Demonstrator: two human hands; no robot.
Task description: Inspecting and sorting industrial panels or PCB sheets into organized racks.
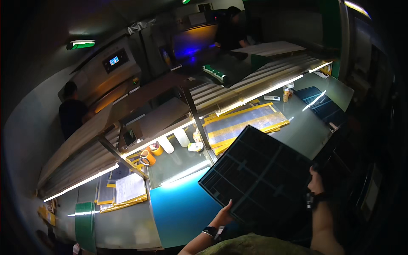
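A large dark rectangular panel [259,174] with faint grid lines is held tilted in front of me, above the bench's front edge. At its lower left edge, my left hand [222,216] grips it, the thumb showing on the near face. Closed on the right edge is my right hand [315,182]. The fingers behind the panel are hidden. Below and left of the panel, a smooth blue sheet [178,212] lies on the bench, partly covered by the panel in this view.
Yellow-edged film sheets [250,123] lie behind the panel. Further right are a bottle [286,93] and a dark striped panel [321,106]. Orange tape rolls [147,158] stand left of centre, and green boards [85,225] at far left. Lit shelves [250,97] overhang the bench; two people work beyond.
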